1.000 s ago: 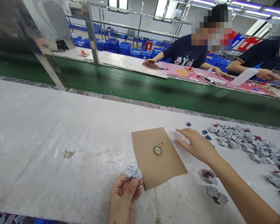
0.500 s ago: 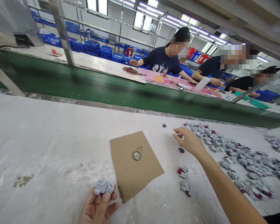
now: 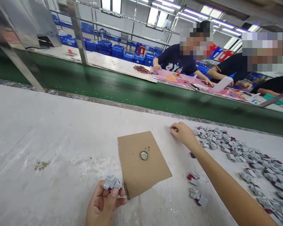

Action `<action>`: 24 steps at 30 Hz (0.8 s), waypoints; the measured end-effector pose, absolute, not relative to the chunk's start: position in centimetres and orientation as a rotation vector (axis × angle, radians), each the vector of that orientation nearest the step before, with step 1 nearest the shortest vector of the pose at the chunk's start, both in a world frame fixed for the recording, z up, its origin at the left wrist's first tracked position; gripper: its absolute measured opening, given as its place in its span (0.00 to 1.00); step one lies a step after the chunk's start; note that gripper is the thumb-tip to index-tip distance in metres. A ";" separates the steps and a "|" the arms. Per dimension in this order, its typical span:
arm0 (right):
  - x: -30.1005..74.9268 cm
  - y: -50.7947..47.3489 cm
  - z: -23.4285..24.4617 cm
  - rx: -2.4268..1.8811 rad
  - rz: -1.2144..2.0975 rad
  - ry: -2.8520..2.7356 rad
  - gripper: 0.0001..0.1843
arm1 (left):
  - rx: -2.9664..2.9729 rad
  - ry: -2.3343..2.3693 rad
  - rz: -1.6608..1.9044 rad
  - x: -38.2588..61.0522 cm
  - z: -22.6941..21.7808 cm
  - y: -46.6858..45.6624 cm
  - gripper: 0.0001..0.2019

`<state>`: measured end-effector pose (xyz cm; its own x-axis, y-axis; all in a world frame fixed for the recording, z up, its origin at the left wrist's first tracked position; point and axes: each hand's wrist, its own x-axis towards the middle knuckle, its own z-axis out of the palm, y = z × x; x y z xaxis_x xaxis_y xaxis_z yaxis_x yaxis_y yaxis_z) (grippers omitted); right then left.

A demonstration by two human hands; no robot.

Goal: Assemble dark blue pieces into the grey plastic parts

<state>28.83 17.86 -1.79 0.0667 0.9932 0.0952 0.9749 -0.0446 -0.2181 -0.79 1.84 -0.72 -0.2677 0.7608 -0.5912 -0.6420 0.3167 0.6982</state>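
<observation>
A gray-and-red piece is sitting pinched between the thumb and fingers of the left hand, just beside the cardboard, on which a bottle cap is lying. Over the tabletop near the cardboard's far right corner, the right hand is holding its fingertips close together, whether around anything I cannot tell; beside it a pile of gray pieces is lying.

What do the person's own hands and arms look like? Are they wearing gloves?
No gloves: the left hand and right hand are both bare. The right forearm has no sleeve in view. No watch, bracelet or ring shows on them.
</observation>
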 end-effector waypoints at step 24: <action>15.5 6.8 2.4 -1.354 0.841 -1.967 0.10 | 0.180 1.169 1.349 -0.6 -0.9 1.3 0.16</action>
